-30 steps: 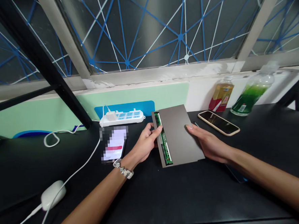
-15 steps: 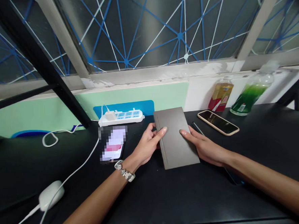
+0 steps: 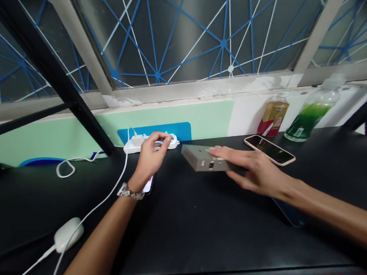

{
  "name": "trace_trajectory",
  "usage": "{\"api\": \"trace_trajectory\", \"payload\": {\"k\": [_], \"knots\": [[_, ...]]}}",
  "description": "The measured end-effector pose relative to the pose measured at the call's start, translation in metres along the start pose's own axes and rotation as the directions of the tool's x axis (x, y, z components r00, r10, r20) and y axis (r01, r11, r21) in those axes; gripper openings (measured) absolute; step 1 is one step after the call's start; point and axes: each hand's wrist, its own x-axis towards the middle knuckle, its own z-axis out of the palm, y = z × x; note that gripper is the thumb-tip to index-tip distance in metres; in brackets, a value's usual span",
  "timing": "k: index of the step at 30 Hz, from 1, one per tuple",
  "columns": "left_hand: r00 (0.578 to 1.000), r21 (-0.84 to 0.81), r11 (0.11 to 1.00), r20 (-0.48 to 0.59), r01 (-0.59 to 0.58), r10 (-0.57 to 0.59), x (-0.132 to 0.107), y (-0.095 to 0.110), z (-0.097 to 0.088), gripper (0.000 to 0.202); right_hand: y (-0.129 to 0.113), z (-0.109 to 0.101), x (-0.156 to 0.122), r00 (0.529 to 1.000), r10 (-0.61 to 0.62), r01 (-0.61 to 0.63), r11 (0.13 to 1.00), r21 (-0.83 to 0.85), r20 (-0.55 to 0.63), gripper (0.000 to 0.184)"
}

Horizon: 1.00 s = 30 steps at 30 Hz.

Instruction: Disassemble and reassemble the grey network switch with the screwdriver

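Observation:
My right hand [image 3: 250,166] grips a grey hardcover book [image 3: 200,157] by its right part, thumb below and fingers over the top. The book is tilted above the black desk, so a narrow side with small print and a dark square mark faces me. My left hand [image 3: 153,154] is off the book, to its left, with fingers loosely curled and nothing visible in them. It is in front of the white power strip [image 3: 173,142] and partly covers it. Below that wrist lies a phone [image 3: 148,185] with a lit screen, mostly hidden.
A phone in a pale case [image 3: 269,149] lies at the right, near a red and yellow drink bottle [image 3: 273,115] and a bottle of green liquid [image 3: 308,119]. A white adapter [image 3: 69,234] with its cable [image 3: 110,191] crosses the left. A dark blue object [image 3: 289,214] is partly under my right forearm.
My left hand has let go of the book and moved left and up towards the power strip. My right hand has tipped the book from cover-up to side-on.

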Motion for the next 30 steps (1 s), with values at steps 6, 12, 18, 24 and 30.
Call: {"api": "trace_trajectory", "payload": {"k": [6,12,18,24,30], "knots": [[0.871,0.399,0.906,0.486,-0.144,-0.076,0.002,-0.026,-0.023,0.017,0.026,0.024,0.001,0.975,-0.097,0.158,0.937,-0.313,0.2,0.058],[0.863,0.438,0.888,0.494,-0.14,-0.107,-0.002,-0.039,-0.012,0.015,0.025,0.031,0.002,0.963,-0.076,0.163,0.928,-0.334,0.257,0.057],[0.873,0.424,0.89,0.482,-0.165,-0.068,-0.001,-0.048,-0.005,0.013,0.023,0.032,0.001,0.93,-0.088,0.189,0.948,-0.257,0.357,0.064],[0.906,0.299,0.953,0.415,-0.048,-0.085,-0.003,-0.038,-0.005,0.016,0.018,-0.002,-0.004,0.954,0.017,0.059,0.968,-0.244,0.298,0.068],[0.907,-0.099,0.976,0.397,0.194,-0.14,-0.007,-0.004,0.005,0.016,0.051,-0.044,-0.06,0.925,0.37,-0.275,0.806,-0.524,0.083,0.049]]}}
